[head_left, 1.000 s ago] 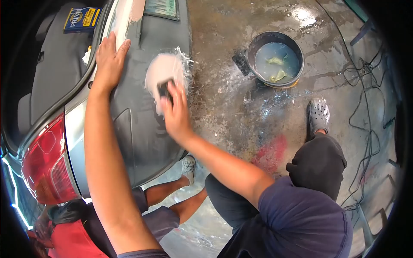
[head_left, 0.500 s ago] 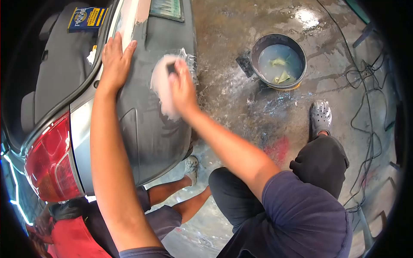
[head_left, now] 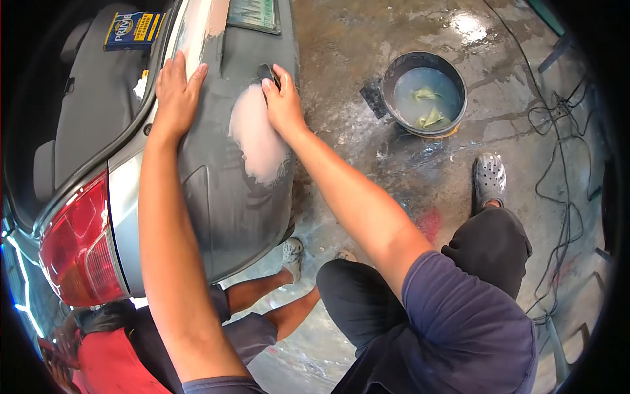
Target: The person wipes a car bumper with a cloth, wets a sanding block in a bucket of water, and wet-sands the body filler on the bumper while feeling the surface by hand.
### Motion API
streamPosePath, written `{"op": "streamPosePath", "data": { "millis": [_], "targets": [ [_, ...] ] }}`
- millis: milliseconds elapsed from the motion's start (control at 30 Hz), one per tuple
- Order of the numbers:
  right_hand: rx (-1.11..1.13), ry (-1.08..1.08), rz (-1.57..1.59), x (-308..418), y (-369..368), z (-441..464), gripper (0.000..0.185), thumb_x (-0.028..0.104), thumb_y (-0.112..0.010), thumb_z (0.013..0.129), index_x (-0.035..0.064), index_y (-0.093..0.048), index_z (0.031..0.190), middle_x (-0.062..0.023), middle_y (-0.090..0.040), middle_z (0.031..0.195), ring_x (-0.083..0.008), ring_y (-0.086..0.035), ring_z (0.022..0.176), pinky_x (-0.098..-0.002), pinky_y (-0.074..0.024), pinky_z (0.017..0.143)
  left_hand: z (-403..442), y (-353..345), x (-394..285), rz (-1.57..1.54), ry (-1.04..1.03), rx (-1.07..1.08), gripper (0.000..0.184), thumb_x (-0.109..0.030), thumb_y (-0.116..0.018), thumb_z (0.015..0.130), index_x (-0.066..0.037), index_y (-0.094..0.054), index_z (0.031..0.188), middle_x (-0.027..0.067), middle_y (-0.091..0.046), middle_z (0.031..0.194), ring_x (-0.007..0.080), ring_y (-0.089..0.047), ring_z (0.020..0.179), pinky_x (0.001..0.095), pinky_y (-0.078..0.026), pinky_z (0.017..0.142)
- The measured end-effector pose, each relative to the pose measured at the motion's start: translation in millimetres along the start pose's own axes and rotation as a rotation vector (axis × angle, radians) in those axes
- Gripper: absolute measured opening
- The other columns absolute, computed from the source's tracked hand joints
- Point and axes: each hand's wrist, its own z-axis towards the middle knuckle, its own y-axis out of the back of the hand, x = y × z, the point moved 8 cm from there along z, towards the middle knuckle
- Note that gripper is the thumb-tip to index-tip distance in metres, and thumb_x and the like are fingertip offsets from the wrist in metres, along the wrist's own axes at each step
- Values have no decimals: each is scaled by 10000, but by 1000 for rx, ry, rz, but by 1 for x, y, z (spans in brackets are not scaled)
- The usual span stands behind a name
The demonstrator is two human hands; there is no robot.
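My left hand (head_left: 177, 95) lies with fingers stretched out on the upper edge of the grey car bumper (head_left: 213, 157), holding nothing. Between the fingers and thumb of my right hand (head_left: 283, 102) is a small dark block (head_left: 270, 75), partly hidden by the fingers. This block touches the bumper just above the upper right end of a pale pink patch (head_left: 252, 134). The patch has uneven edges and spreads over the grey surface. Left of my left forearm is the red tail light (head_left: 85, 243).
A bucket (head_left: 461, 108) of cloudy water with yellowish cloths stands on the wet floor. Cables (head_left: 561, 164) run along the right. A blue box (head_left: 134, 30) sits inside the car. Another person in red (head_left: 115, 361) is at the lower left.
My right hand has moved up along the pink patch with the dark block, to its upper end. White slurry at the patch's upper right edge no longer shows. My left hand stays on the bumper.
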Motion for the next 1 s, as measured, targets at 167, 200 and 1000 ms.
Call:
{"op": "streamPosePath", "data": {
  "millis": [167, 200, 1000],
  "targets": [
    [65, 281, -99, 39, -8, -131, 492, 144, -587, 1020, -69, -470, 1447, -265, -443, 1550, -411, -388, 1478, -474, -342, 1212, 2, -4, 5, 26, -35, -2, 750, -504, -454, 1075, 20, -314, 1594, 237, -326, 1642, 377, -233, 1550, 445, -153, 1259],
    [76, 305, -87, 50, -8, -152, 499, 124, -593, 1014, -77, -461, 1451, -270, -444, 1547, -420, -393, 1473, -482, -354, 1205, 2, -5, 7, 44, -62, -10, 754, -507, -454, 1075, 19, -310, 1595, 236, -326, 1643, 378, -232, 1551, 447, -151, 1259],
    [55, 258, -101, 28, -10, -77, 526, 189, -596, 1019, -41, -461, 1473, -269, -386, 1593, -400, -373, 1488, -443, -307, 1225, 6, 1, 0, -9, 1, -27, 767, -530, -457, 1066, 11, -323, 1592, 269, -335, 1627, 397, -256, 1537, 453, -149, 1260]
  ]
}}
